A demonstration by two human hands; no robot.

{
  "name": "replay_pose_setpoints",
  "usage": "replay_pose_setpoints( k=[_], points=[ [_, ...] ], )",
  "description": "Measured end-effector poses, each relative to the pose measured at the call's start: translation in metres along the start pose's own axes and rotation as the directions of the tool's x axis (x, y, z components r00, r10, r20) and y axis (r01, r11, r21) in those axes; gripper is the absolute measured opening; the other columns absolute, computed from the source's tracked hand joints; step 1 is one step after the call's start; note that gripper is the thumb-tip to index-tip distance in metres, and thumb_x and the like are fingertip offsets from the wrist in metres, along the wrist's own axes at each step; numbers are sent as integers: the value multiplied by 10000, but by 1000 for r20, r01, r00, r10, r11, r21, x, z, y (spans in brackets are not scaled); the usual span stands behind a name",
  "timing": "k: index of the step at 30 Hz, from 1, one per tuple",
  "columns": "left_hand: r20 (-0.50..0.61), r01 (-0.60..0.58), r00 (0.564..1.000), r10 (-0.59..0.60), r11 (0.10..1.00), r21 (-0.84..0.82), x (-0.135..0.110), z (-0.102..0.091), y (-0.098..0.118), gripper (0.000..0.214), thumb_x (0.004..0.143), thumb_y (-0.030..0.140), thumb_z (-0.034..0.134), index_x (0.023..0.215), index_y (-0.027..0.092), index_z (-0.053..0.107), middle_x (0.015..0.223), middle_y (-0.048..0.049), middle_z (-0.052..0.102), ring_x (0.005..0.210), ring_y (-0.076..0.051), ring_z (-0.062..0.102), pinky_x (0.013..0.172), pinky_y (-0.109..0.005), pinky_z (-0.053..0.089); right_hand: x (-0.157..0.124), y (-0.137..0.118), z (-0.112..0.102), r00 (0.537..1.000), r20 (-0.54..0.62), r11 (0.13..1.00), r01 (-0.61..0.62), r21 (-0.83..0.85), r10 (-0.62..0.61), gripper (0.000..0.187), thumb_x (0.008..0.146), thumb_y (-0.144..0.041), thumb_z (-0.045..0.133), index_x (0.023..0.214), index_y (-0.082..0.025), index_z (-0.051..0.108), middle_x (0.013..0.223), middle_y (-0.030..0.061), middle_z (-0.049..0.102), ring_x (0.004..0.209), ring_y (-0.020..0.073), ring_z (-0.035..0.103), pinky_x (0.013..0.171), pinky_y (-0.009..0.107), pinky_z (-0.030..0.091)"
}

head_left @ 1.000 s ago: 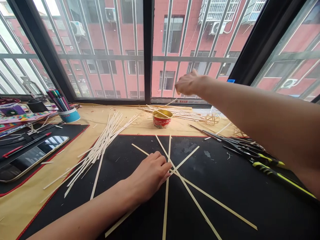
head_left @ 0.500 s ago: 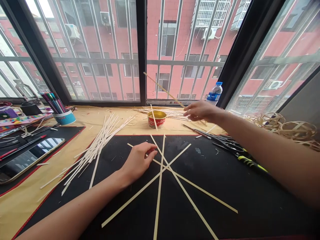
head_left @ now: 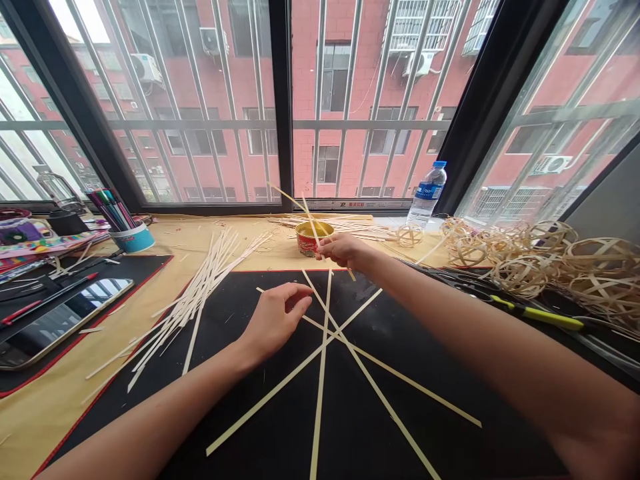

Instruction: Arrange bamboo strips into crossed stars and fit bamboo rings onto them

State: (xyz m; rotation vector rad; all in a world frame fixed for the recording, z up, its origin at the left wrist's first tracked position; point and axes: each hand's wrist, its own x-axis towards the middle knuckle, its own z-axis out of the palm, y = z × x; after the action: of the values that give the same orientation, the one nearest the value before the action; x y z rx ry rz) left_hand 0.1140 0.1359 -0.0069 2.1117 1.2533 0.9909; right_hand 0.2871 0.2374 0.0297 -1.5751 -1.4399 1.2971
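Note:
My right hand is closed on a thin bamboo strip just in front of a red tin can. The strip slants up and left over the can, its other end poking out below my fingers. A second strip leans across the can's rim down to my fingertips; whether they touch it I cannot tell. Low over the black mat, my left hand has its thumb and fingers curved apart, holding nothing. Beside it several bamboo strips lie crossed like a star on the mat.
A pile of loose strips lies to the left. Woven bamboo balls, a water bottle and yellow-handled pliers are at the right. A phone and a pen cup sit at the left. A barred window stands behind.
My right hand has moved left and down to the can with its strip, which now sits lower. My left hand has hardly moved; the star of strips looks the same.

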Motion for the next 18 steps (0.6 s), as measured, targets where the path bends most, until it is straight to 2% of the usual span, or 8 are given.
replay_pose_setpoints(
  k=[2, 6, 13, 18],
  points=[
    [3, 3, 1000, -3, 1000, -10, 0, 1, 0, 219, 831, 303, 555, 952, 182, 692, 871, -34, 733, 784, -209, 671, 701, -311, 520, -1, 2, -9, 1000, -25, 1000, 5, 13, -4, 151, 926, -269, 555, 940, -123, 593, 694, -43, 571, 442, 32, 443, 391, 150, 366],
    [12, 10, 1000, -9, 1000, -26, -1, 2, 1, 218, 821, 312, 560, 941, 184, 689, 861, -37, 734, 765, -208, 670, 695, -317, 525, -2, 6, -26, 996, -86, 999, 9, 52, -4, 45, 848, -134, 630, 889, -124, 614, 571, -43, 591, 331, 6, 260, 321, 175, 198],
    [24, 13, 1000, -13, 1000, -13, 0, 2, 2, 240, 819, 325, 561, 955, 176, 690, 828, -35, 723, 721, -199, 648, 669, -313, 508, 11, 4, -38, 990, -133, 997, -39, 65, 48, 137, 898, -246, 596, 876, -111, 603, 597, -57, 567, 340, 4, 292, 319, 143, 226],
    [25, 19, 1000, -18, 1000, -21, -1, 1, 2, 233, 813, 334, 572, 946, 185, 691, 827, -32, 721, 730, -200, 651, 674, -311, 510, 15, 5, -49, 993, -92, 996, -74, 59, 79, 129, 818, -221, 694, 860, -127, 616, 642, 33, 678, 331, 6, 266, 317, 166, 220]
  ],
)
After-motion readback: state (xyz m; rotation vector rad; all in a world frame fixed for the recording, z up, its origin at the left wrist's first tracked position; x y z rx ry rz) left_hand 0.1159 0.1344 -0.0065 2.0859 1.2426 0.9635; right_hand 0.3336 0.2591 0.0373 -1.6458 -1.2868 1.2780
